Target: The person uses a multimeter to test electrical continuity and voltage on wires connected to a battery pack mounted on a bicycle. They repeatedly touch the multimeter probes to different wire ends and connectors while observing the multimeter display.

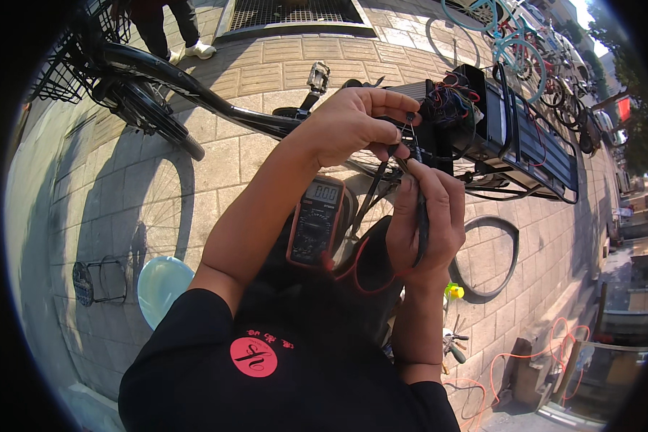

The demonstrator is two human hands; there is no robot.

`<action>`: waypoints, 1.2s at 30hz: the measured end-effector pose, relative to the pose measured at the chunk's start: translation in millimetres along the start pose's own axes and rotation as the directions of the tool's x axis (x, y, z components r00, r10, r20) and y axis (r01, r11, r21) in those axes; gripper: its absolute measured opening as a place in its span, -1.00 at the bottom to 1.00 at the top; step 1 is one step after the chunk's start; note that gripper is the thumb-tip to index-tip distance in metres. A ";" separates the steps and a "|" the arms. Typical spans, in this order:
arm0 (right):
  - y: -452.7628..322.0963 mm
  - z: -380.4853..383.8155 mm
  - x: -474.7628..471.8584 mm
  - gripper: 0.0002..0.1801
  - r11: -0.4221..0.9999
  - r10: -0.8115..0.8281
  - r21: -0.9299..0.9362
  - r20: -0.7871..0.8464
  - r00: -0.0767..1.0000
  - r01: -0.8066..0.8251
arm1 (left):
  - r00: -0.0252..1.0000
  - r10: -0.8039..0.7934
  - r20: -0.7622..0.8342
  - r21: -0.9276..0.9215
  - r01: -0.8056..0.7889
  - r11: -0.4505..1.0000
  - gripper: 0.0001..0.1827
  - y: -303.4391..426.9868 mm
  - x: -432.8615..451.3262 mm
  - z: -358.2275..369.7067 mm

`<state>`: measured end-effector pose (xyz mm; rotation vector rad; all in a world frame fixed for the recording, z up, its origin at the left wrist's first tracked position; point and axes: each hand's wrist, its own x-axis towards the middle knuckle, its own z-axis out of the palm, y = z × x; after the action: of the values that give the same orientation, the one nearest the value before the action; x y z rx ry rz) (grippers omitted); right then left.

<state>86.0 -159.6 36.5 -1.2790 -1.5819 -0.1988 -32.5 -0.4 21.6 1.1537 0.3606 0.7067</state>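
My left hand [351,127] pinches a small black electronic component [410,116] with thin metal legs between its fingertips. Close below it, my right hand [429,213] grips a black multimeter probe [422,208], its tip pointing up at the legs; whether it touches them is too small to tell. A second dark probe [387,157] sits by my left fingertips, partly hidden by fingers. A red test lead [359,270] loops below my right hand. The digital multimeter [316,221], with digits on its display, rests at my lap, left of my right hand.
An electric bicycle [194,92] spans the view ahead, with a bundle of coloured wires [451,102] and a rear rack [540,146]. A loose tyre [513,259] and an orange cable [497,372] lie at right; a pale basin [162,286] stands at left. A person's legs [178,27] show beyond.
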 end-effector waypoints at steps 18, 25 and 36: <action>1.0 -2.2 -1.3 -0.75 0.999 0.035 0.006 0.026 0.999 -0.035 | 0.998 -0.038 0.056 -0.049 0.040 0.998 -0.40 0.4 2.5 0.4; 4.9 -3.7 0.1 -0.72 0.997 0.050 0.060 0.051 0.997 -0.053 | 0.997 -0.066 0.027 -0.037 0.067 0.997 -0.36 3.6 -0.6 -2.5; 2.0 -13.6 7.8 -0.70 0.996 -0.020 0.092 0.027 0.999 0.017 | 0.998 -0.046 0.042 -0.027 0.047 0.999 -0.44 5.2 0.1 -1.3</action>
<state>96.6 -163.0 47.7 -1.2013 -1.6089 -0.1191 -34.9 1.7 25.9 1.1291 0.3402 0.6444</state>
